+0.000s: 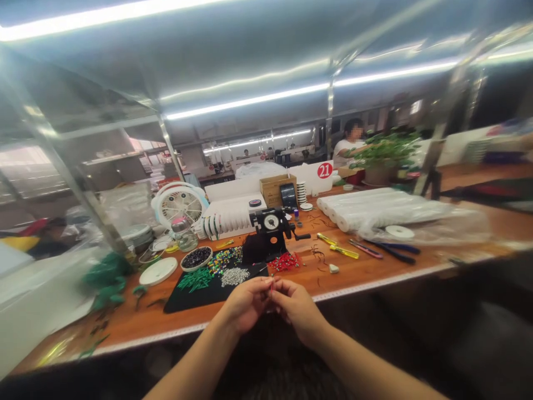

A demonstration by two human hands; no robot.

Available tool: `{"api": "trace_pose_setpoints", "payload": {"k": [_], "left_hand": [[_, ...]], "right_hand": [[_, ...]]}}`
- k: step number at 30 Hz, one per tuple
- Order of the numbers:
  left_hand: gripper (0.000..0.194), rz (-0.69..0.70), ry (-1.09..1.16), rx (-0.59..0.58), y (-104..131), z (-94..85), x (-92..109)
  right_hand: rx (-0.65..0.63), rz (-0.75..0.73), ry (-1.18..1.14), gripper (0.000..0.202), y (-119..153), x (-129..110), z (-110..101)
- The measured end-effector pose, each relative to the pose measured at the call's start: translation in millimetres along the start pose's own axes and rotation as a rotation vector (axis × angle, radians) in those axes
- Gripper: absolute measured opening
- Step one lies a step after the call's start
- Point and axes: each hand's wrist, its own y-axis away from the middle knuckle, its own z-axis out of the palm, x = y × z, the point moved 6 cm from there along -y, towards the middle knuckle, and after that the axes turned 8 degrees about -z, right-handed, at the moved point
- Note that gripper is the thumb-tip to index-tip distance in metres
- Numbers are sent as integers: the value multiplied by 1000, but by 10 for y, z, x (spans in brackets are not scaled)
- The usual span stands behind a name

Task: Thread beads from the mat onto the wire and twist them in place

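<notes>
Two bare hands at the front edge of the wooden bench [139, 318], fingertips meeting — left hand [245, 306] and right hand [300, 312] both pinched narrow on a thin red piece [272, 286]. Piece is between the fingertips, too small to tell its exact shape; can't tell what the curled inner fingers hold. For a fiddly pinch like this I'd go light, rest the wrists on the edge and work over the black mat [175, 303], so a dropped bit doesn't hit the floor. Just past the hands: red pieces [286, 261] in a loose pile, with silver bits [234, 276], green pieces [195, 280] and multicoloured beads [219, 263] to the left — worth not letting sleeves or wrists mix them. Behind, a black hand-crank machine [261, 221], then a white fan [181, 206], then a potted plant [385, 151]
</notes>
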Motion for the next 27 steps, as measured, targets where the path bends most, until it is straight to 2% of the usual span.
{"api": "trace_pose_setpoints", "payload": {"k": [4,12,15,18,23,25,27], "left_hand": [[9,-56,-16,-33,-24,-74,15],[11,-55,-83,-170,-90,-123,80],[11,-63,-91,-185,-95,-121,108],[8,-86,-77,-110,-71,-149,139],[9,-190,-164,148,-17,-275,140],[10,-256,-201,189,-26,-322,122],[14,-326,-222,177,-46,-346,105]], "right_hand": [[-5,-55,1,24,-54,11,34],[-5,12,-33,32,-63,16,129],[-2,19,-53,33,-38,0,135],[-1,49,-87,32,24,31,127],[-27,154,-178,38,177,200,166],[-20,183,-209,40,220,258,191],[-7,190,-224,40,243,289,217]]}}
